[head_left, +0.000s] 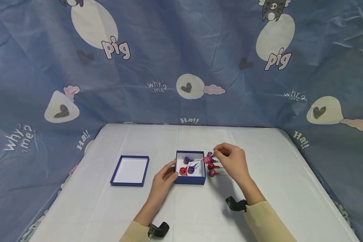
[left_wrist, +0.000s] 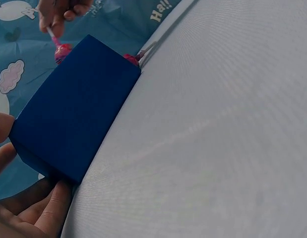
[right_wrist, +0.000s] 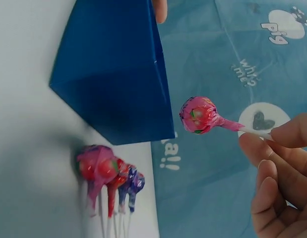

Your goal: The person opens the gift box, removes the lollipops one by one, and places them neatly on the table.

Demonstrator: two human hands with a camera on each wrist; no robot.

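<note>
My left hand (head_left: 164, 179) holds the left side of a small blue box (head_left: 190, 180) with a white inside, its fingertips at the rim and outer wall. Three wrapped lollipops, two purple (head_left: 191, 169) and one red-orange (head_left: 183, 170), lie in the box. My right hand (head_left: 232, 161) pinches the white stick of a pink lollipop (right_wrist: 198, 115) between thumb and finger. Its round head hangs by the box's right rim, pointing towards the box. Beside the right wall several more lollipops (right_wrist: 97, 163), pink, red and purple, lie in a row on the table, sticks pointing right.
A blue-edged square lid (head_left: 129, 184) lies to the left of the box, white inside facing up. White cloth covers the table (head_left: 78, 208). A blue printed curtain (head_left: 157, 57) hangs behind and along both sides. Each wrist wears a black camera mount (head_left: 236, 204).
</note>
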